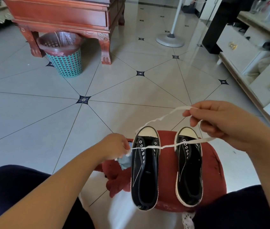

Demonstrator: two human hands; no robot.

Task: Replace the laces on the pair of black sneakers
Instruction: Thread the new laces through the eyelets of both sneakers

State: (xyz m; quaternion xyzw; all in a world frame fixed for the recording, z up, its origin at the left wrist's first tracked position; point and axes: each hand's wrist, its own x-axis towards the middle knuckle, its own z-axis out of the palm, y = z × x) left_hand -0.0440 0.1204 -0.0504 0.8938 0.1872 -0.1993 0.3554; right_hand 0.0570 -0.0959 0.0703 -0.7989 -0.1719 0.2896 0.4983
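Two black sneakers with white toe caps stand side by side on a red stool (213, 164), toes pointing away from me. The left sneaker (145, 171) and the right sneaker (189, 169) both show bare eyelets with no lace in them. A white lace (153, 147) is stretched across above both shoes. My left hand (114, 146) pinches one end of it just left of the left sneaker. My right hand (221, 123), raised above the right sneaker, grips the lace, which loops out from its fingers toward the left shoe's toe.
A pale blue scrap (125, 162) lies under my left hand on the stool. On the tiled floor stand a teal waste basket (66, 61), a red wooden cabinet (61, 15), a fan base (169, 39) and a white drawer unit (253, 63) at right. My dark-trousered knees flank the stool.
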